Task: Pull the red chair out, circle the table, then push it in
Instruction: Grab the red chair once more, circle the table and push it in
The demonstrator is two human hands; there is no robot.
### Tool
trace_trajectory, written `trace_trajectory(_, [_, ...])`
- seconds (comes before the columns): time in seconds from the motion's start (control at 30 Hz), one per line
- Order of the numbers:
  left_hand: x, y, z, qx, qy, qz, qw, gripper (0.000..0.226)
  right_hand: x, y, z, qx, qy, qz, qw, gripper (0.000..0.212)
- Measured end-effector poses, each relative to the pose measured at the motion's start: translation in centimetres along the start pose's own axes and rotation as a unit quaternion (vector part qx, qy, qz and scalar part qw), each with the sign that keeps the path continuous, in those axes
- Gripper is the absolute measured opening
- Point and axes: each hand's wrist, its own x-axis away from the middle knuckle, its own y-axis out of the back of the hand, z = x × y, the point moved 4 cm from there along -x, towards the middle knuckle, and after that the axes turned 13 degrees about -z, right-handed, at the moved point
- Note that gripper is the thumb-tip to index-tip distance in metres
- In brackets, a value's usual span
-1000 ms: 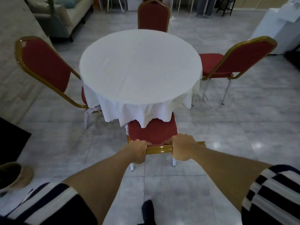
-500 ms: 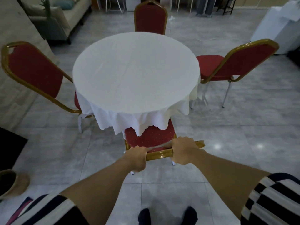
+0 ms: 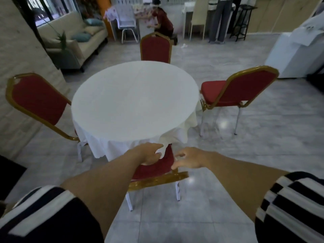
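Observation:
The red chair (image 3: pixel 156 170) with a gold frame stands right in front of me, its seat tucked under the round table (image 3: pixel 133 102) and its white cloth. Its gold top rail runs below my hands. My left hand (image 3: pixel 149 153) hovers over the chair back with fingers apart, near the cloth's hem. My right hand (image 3: pixel 188 159) is also off the rail, fingers spread, just right of the red padding. Neither hand holds anything.
Three more red chairs ring the table: left (image 3: pixel 37 100), far (image 3: pixel 155 48), right (image 3: pixel 240 88). A beige sofa (image 3: pixel 75 44) sits back left, a white covered unit (image 3: pixel 296 53) at right. A person (image 3: pixel 162 20) crouches in the background. Grey tiled floor lies around.
Both hands have let go of the chair's top rail and lifted forward, fingers opening. The chair sits further under the table. My view has risen to show more of the room.

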Motion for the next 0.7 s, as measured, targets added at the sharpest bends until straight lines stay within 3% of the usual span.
trace_trajectory(0.17, [-5.2, 3.2, -8.3, -0.031, -0.017, -0.07, 0.997, 0.067, 0.1, 9.3, -5.9, 0.037, -0.007, -0.096, 0.995, 0.088])
trace_trajectory(0.37, [-10.1, 5.9, -17.9, -0.097, -0.051, -0.073, 0.991, 0.081, 0.5, 17.1, -12.5, 0.027, -0.04, -0.184, 0.982, 0.107])
trace_trajectory(0.7, [-24.3, 9.6, -31.4, -0.102, -0.158, -0.107, 0.976, 0.08, -2.3, 29.1, -22.8, 0.04, -0.108, -0.249, 0.962, 0.11])
